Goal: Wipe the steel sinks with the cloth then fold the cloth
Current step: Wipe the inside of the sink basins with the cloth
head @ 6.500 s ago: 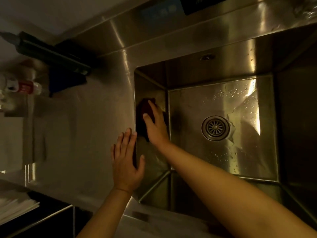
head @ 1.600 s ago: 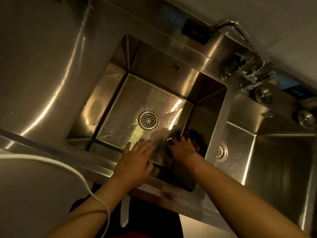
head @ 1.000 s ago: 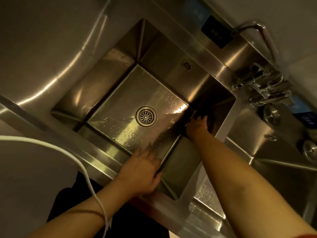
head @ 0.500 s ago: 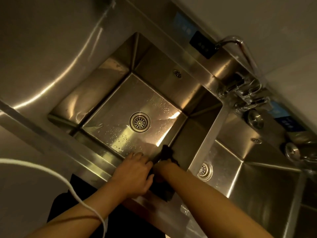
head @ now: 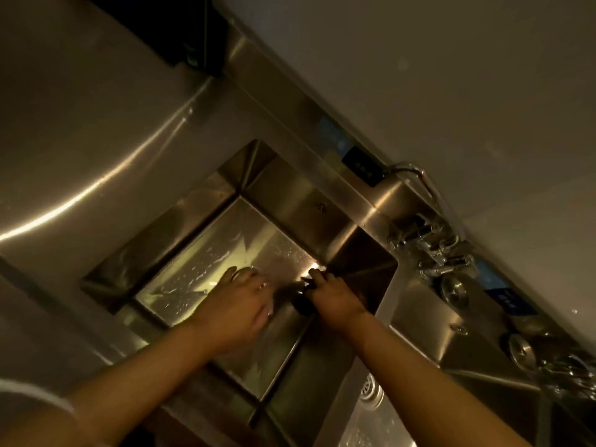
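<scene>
- The right hand (head: 333, 296) was down in the left sink (head: 206, 221), its fingers curled over a dark cloth (head: 302, 305) bunched at the right edge of the sink floor, where floor met the right wall
- The left hand (head: 240, 304) lay with fingers spread and holding nothing, flat on the wet floor just beside the cloth; it looked like a brace, though motion blur made contact hard to confirm
- The step in hand appeared to be wiping this basin; droplets showed across the floor, so it was judged unfinished
- To do it well, the cloth wanted spreading flatter under the palm, since a bunched wad would skip the seam
- Long overlapping strokes toward the drain, hidden under the left hand, would suit best
- The right sink (head: 483, 401), beyond the divider, had to come next, working round the taps (head: 432, 250), and only then the folding
</scene>
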A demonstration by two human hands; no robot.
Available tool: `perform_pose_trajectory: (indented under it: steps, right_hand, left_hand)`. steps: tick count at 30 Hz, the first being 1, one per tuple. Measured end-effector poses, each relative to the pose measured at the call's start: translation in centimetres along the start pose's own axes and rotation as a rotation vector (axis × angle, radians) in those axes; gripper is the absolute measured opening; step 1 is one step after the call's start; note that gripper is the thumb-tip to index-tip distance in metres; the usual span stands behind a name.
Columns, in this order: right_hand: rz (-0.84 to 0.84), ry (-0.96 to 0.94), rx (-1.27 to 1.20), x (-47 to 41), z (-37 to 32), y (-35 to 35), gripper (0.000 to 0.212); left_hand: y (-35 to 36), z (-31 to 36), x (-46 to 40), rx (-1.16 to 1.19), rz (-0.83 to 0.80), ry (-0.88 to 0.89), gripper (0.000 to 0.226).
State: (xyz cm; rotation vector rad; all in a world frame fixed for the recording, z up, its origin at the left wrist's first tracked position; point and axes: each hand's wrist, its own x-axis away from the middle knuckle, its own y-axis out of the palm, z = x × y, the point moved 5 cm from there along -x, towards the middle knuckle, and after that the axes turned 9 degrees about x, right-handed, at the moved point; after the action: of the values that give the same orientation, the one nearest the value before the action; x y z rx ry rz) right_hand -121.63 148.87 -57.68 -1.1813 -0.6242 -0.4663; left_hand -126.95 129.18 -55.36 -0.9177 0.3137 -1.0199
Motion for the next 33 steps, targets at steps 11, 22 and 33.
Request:
perform_pose_trajectory:
  steps: [11, 22, 33]
  right_hand:
    - [0.481, -0.196, 0.236, -8.9, 1.0, -8.5, 0.052]
    - [0.522, -0.245, 0.526, -19.5, 3.5, -9.2, 0.058]
    - [0.080, -0.351, 0.859, -15.6, 7.2, 3.1, 0.046]
  left_hand:
    - [-9.8, -11.7, -5.8, -0.400, 0.140, -0.129, 0.085]
    - [-9.3, -15.8, -6.0, -0.239, 0.310, -0.167, 0.098]
    - [-9.4, -19.2, -6.3, -0.299, 0.262, -0.112, 0.101]
